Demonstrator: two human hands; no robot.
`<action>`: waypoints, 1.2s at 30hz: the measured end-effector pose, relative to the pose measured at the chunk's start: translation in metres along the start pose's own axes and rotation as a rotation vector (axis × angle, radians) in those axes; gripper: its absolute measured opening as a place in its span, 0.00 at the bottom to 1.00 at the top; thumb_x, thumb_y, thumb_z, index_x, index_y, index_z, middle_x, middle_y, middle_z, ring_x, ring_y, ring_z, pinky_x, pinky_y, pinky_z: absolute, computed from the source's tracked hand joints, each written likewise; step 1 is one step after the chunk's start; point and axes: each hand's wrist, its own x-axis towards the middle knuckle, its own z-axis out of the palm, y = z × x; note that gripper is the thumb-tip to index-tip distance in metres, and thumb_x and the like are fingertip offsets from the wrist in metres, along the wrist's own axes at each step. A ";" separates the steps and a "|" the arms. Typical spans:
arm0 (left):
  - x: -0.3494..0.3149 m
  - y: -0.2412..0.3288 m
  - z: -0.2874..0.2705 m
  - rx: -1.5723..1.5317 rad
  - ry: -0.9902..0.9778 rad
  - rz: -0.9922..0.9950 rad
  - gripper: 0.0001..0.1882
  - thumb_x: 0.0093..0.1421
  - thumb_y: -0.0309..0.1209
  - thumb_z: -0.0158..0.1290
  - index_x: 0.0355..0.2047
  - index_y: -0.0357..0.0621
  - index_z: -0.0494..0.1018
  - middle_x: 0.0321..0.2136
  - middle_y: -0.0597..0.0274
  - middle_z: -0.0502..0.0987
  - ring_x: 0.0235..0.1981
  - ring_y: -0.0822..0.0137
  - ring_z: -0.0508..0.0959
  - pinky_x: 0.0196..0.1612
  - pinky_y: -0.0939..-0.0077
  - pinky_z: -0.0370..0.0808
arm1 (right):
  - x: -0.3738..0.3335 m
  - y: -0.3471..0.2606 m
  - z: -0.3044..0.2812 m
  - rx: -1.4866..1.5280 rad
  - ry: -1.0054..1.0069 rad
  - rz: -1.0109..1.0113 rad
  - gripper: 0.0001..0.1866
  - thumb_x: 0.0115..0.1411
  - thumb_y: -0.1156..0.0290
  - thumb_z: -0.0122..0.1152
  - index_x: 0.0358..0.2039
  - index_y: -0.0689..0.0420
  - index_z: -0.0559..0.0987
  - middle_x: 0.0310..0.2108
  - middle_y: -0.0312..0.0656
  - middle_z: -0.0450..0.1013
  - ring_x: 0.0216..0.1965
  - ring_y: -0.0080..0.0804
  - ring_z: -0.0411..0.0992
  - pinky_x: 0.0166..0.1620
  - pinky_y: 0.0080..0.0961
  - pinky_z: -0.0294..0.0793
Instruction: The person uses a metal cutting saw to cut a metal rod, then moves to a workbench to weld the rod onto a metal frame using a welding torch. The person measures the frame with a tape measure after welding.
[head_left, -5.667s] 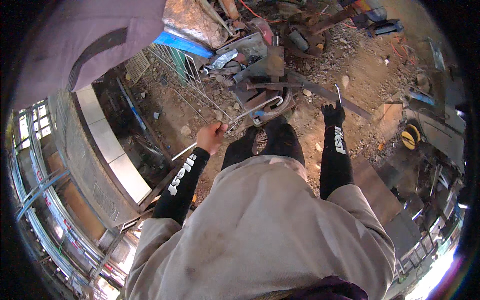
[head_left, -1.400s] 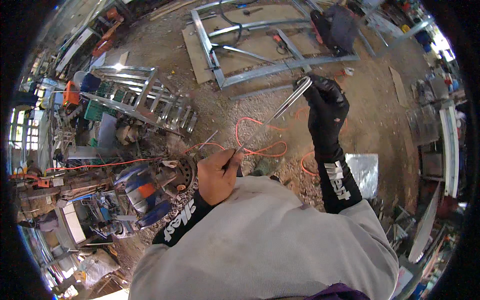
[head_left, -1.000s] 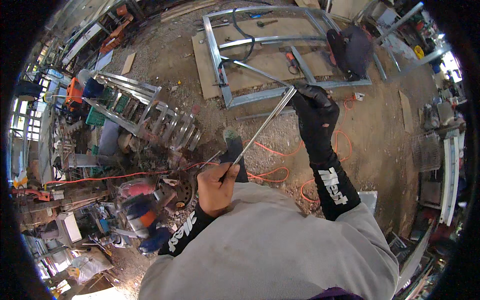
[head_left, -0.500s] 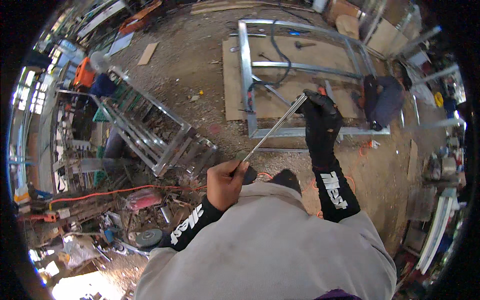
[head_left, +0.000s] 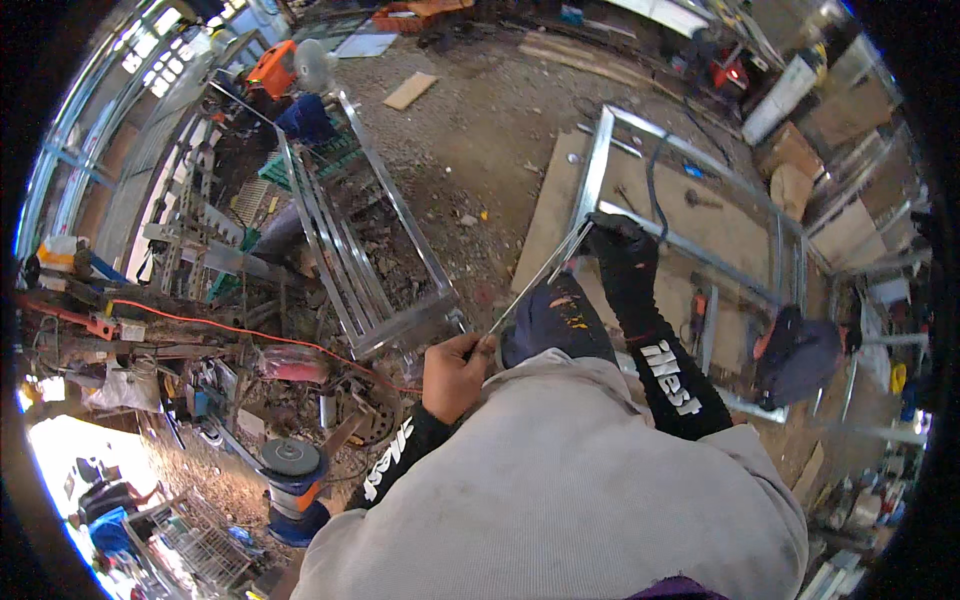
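Thin metal rods [head_left: 556,261] from left fingers [head_left: 482,348] to right fingers [head_left: 610,226]

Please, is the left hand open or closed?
Closed: the left hand is curled in, thumb and forefinger pinching thin metal rods.

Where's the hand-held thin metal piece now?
Just right of the head view's centre, the thin metal piece slants up from the left hand to the right hand.

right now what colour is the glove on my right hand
The glove is black; it shows best in the head view.
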 end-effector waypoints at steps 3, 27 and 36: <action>0.035 -0.011 -0.004 -0.114 0.072 -0.058 0.15 0.67 0.35 0.57 0.32 0.32 0.81 0.18 0.63 0.76 0.21 0.77 0.68 0.26 0.73 0.68 | 0.043 0.026 0.017 -0.065 -0.100 -0.027 0.09 0.65 0.71 0.63 0.40 0.62 0.82 0.35 0.43 0.81 0.35 0.36 0.80 0.41 0.36 0.81; 0.411 -0.233 0.049 0.544 0.059 -1.094 0.30 0.61 0.53 0.58 0.39 0.32 0.83 0.38 0.40 0.84 0.43 0.46 0.84 0.46 0.54 0.81 | 0.517 0.470 0.002 -0.731 -0.367 0.386 0.12 0.61 0.62 0.63 0.30 0.59 0.81 0.27 0.48 0.77 0.31 0.48 0.77 0.36 0.44 0.75; 0.587 -0.240 -0.002 0.653 -0.058 -1.087 0.24 0.56 0.48 0.63 0.37 0.36 0.83 0.43 0.41 0.83 0.46 0.45 0.83 0.48 0.55 0.81 | 0.702 0.407 0.198 -0.300 -0.249 0.018 0.11 0.61 0.62 0.63 0.28 0.56 0.81 0.28 0.50 0.78 0.30 0.56 0.76 0.35 0.47 0.74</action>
